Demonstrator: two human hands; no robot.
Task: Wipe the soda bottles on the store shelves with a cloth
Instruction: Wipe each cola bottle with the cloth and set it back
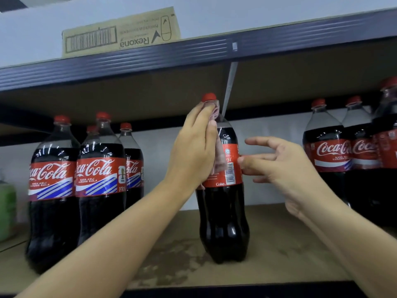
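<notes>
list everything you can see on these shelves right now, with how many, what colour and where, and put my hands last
middle bottle: one, dark cola, red cap and label, upright alone at the shelf's centre
left bottles: four, same colours, grouped at the left
right bottles: at least three, same colours, grouped at the right edge, partly cut off
cloth: one, pale pink, pressed against the middle bottle's neck and label
cardboard box: one, tan, upside-down print, on the upper shelf
green thing: one, at the far left edge, too cut off to name
shelf: tan board, stained patch near the middle bottle
left hand: holds the cloth to the middle bottle
right hand: open, fingers spread, beside the label; contact unclear
</notes>
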